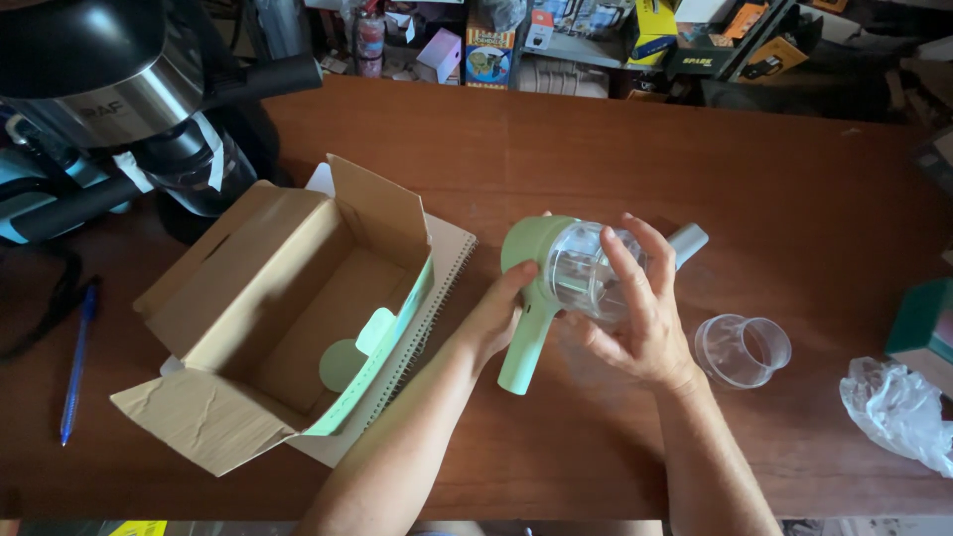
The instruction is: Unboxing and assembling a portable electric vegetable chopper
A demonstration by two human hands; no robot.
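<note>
While gripping a green handheld appliance (526, 328) above the desk (556, 149), the left hand (493, 316) is clasping its handle and the right hand's (645, 323) fingers (625, 273) are wrapping its clear chamber (586, 278).

The handheld device (531, 298) is pale green, with a clear see-through chamber and a grey tip, and the loose cup (743, 348) beside it is also clear. The open box (278, 318) is plain brown cardboard with a pale green edge. The worktop (615, 149) is reddish brown wood, the pen (76, 362) blue, the crumpled bag (898, 409) whitish.
</note>
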